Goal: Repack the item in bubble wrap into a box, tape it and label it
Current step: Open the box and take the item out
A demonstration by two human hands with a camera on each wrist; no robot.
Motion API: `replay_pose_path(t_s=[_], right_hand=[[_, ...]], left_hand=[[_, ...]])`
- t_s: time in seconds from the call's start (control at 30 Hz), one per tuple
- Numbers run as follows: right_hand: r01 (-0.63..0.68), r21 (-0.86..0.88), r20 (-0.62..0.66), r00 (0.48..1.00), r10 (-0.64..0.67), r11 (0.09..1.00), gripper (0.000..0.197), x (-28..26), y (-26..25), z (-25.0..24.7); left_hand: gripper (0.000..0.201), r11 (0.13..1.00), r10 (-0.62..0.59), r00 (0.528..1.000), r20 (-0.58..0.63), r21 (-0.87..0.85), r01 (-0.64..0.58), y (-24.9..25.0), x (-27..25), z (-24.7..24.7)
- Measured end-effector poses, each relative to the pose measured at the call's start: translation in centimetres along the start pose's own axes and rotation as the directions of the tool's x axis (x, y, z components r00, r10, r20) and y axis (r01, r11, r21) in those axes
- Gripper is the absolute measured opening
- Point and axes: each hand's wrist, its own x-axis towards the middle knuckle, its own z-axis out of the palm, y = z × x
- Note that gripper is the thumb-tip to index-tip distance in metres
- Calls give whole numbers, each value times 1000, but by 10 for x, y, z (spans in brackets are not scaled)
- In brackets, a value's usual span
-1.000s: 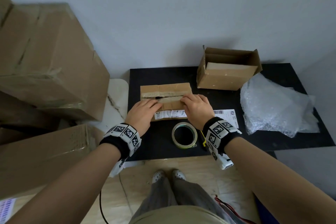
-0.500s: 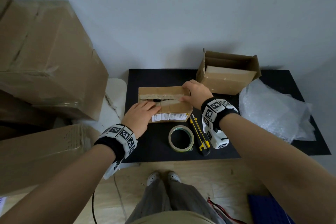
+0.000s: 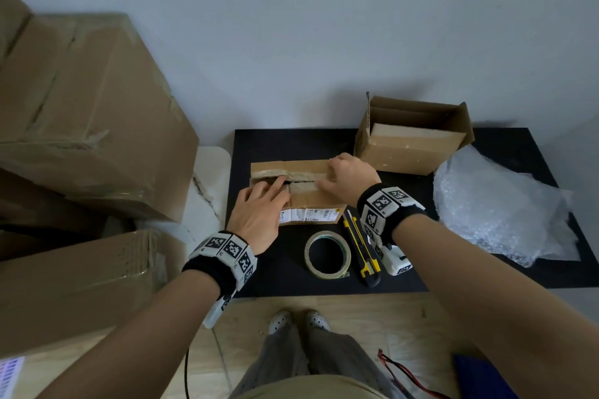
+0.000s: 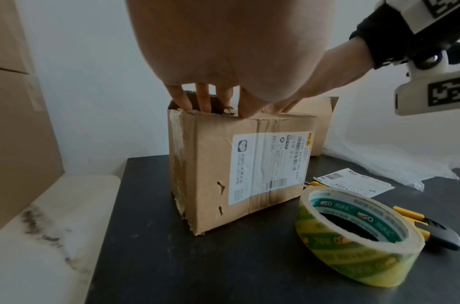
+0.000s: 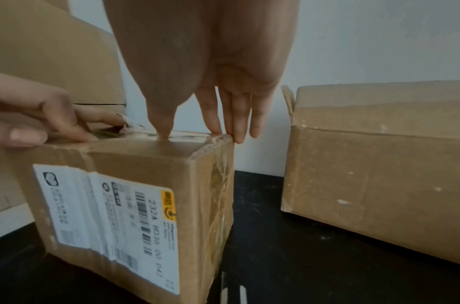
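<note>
A small worn cardboard box [image 3: 310,198] with a shipping label on its near side stands on the black table [image 3: 285,278]. Its top seam is split, with torn tape along it. My left hand [image 3: 275,188] lies on the left part of the top, straight fingers reaching into the gap in the seam. My right hand [image 3: 337,172] rests on the right end, thumb on the seam and fingers [image 5: 239,123] hanging over the end edge. Neither hand grips anything. A heap of bubble wrap [image 3: 505,204] lies to the right. A tape roll [image 3: 327,253] sits in front of the box.
An open cardboard box [image 3: 411,139] stands behind right. A yellow utility knife [image 3: 361,249] lies beside the tape, and a loose paper label [image 4: 353,183] beyond it. Large cartons [image 3: 81,126] are stacked left of the table, above a pale ledge [image 3: 207,185].
My right hand slid from the middle of the top to its right end, uncovering the knife. My left hand stays on the left part, its fingers now at the seam gap.
</note>
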Motion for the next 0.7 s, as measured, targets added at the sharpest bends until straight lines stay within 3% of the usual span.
replay_pose_path(t_s=[0.1, 0.23, 0.3, 0.47, 0.7], right_hand=[[67, -191, 69, 996, -54, 979, 52, 3, -7, -2], [298, -525, 207, 953, -220, 797, 46, 0, -10, -4], [324, -605, 206, 946, -250, 727, 40, 0, -11, -3], [323, -617, 204, 946, -251, 717, 37, 0, -17, -2], [335, -440, 165, 942, -291, 833, 31, 3, -15, -15]], left_hand=[[35, 1000, -2, 1000, 7, -2, 2, 0, 0, -1], [33, 1000, -9, 1000, 14, -16, 9, -2, 2, -3], [33, 1000, -5, 1000, 7, -8, 5, -2, 2, -2], [25, 1000, -11, 1000, -17, -28, 11, -1, 1, -1], [28, 999, -32, 998, -50, -10, 31, 1, -1, 0]])
